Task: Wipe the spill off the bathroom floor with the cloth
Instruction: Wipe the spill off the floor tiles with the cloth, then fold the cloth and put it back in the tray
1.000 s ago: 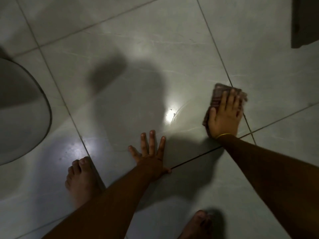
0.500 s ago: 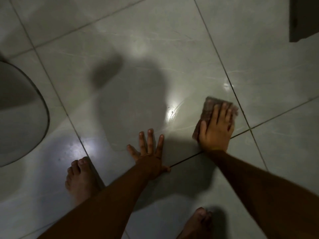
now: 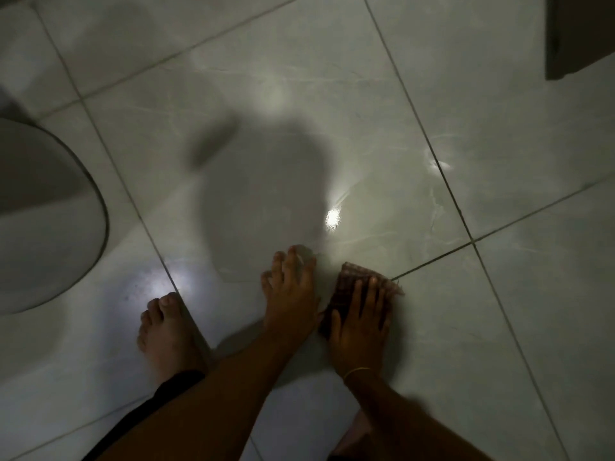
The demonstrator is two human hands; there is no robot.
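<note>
A folded brown cloth [image 3: 349,282] lies flat on the pale grey tiled floor [image 3: 432,94]. My right hand [image 3: 361,322] presses down on it, palm flat, fingers spread over its near half; a thin yellow band circles the wrist. My left hand [image 3: 291,294] rests flat on the tile just left of the cloth, fingers apart, holding nothing. A wet sheen with a bright glint [image 3: 331,217] shows on the tile beyond both hands. The light is dim.
My bare left foot [image 3: 166,331] stands left of the hands, and part of the other foot [image 3: 352,437] shows under my right arm. A rounded grey fixture [image 3: 50,211] fills the left edge. A dark cabinet corner [image 3: 582,34] sits at top right.
My right hand has dragged the cloth toward me and to the left, from beyond the grout line to right beside my left hand. My left hand has stayed planted.
</note>
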